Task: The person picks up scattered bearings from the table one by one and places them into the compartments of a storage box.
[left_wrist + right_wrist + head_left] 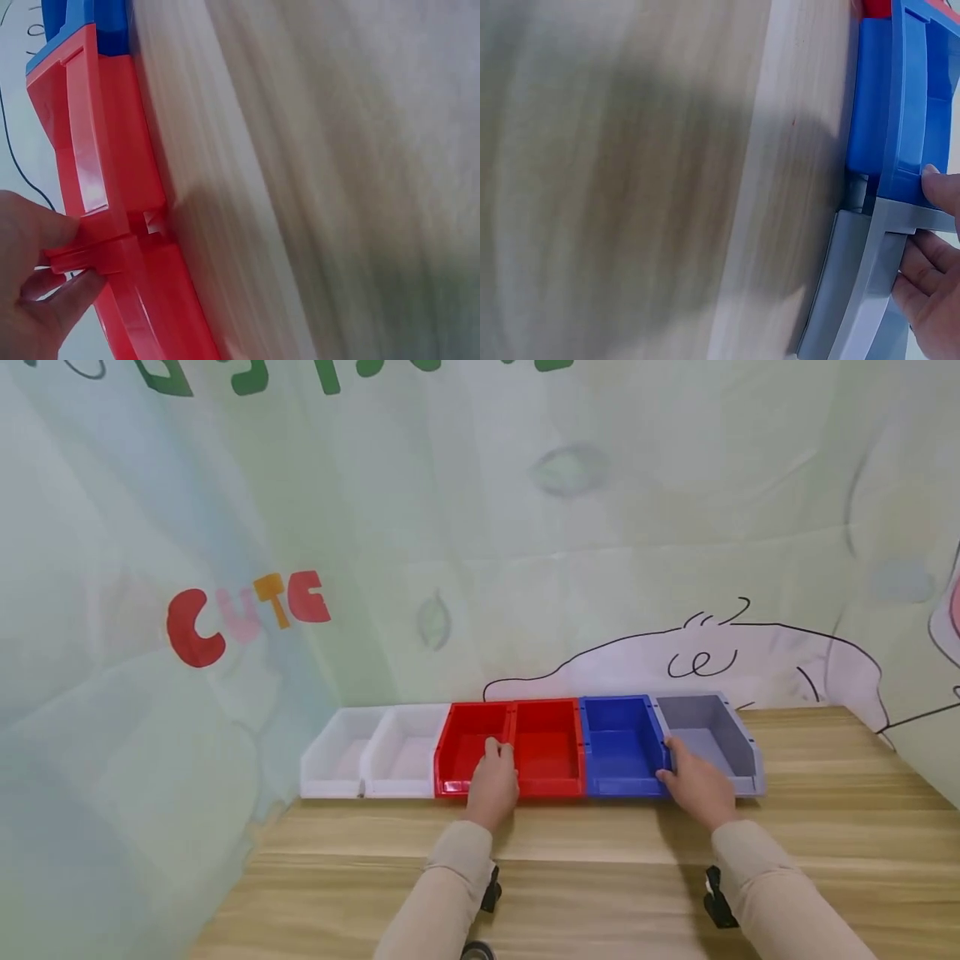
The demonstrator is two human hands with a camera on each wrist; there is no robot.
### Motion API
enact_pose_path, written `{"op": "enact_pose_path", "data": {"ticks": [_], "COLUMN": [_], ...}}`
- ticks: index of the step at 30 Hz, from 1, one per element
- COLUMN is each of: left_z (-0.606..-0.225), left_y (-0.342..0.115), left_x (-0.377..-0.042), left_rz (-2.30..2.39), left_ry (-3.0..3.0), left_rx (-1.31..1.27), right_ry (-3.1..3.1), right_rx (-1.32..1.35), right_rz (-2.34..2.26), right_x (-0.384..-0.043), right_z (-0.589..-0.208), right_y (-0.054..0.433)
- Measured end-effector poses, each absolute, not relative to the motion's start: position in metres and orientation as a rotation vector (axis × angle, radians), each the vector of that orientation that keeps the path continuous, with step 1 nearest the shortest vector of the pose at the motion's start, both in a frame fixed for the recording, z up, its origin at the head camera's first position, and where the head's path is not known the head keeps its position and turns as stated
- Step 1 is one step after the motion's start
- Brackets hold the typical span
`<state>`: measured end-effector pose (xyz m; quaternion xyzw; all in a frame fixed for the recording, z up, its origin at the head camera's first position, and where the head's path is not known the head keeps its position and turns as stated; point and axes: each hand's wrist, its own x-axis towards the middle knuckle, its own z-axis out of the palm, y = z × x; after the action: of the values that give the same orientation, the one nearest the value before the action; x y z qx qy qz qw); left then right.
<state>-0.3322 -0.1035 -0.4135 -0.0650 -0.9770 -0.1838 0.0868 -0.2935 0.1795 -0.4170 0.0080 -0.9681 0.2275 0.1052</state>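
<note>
A row of bins runs along the back of the table in the head view. Two red bins, a left one [474, 720] and a right one [547, 743], stand side by side, followed by a blue bin [618, 747] and a grey bin [697, 739]. My left hand [494, 783] pinches the adjoining side walls of the red bins, thumb in one and fingers in the other, as the left wrist view shows. With my right hand [702, 785] I grip the adjoining walls of the blue and grey bins; the thumb is on the blue side, the fingers inside the grey bin.
Two white bins [408, 760] continue the row at the left. Behind it hangs a printed cloth [480, 527], which also covers the left side. The wood-grain table [600, 893] lies in front. A small dark round object [477, 951] is partly visible at the bottom edge.
</note>
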Motion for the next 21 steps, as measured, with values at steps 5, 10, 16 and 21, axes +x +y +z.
{"op": "enact_pose_path", "data": {"ticks": [5, 10, 16, 21], "left_z": [-0.414, -0.417, -0.417, -0.413], "left_y": [-0.098, -0.092, -0.083, -0.076], "left_x": [-0.324, -0.314, -0.306, -0.297], "left_rz": [-0.479, -0.478, -0.496, -0.476], "left_ry": [-2.897, -2.895, -2.893, -2.89], "left_rx": [-0.197, -0.199, -0.209, -0.213], "right_ry": [-2.84, -2.856, -2.861, -2.891], "right_rx": [0.057, 0.096, 0.13, 0.132], "right_rz": [0.667, 0.653, 0.629, 0.627], "right_x": [-0.285, -0.278, -0.27, -0.263], "right_z": [-0.419, -0.419, -0.418, -0.416], "right_y": [0.186, 0.195, 0.205, 0.211]}}
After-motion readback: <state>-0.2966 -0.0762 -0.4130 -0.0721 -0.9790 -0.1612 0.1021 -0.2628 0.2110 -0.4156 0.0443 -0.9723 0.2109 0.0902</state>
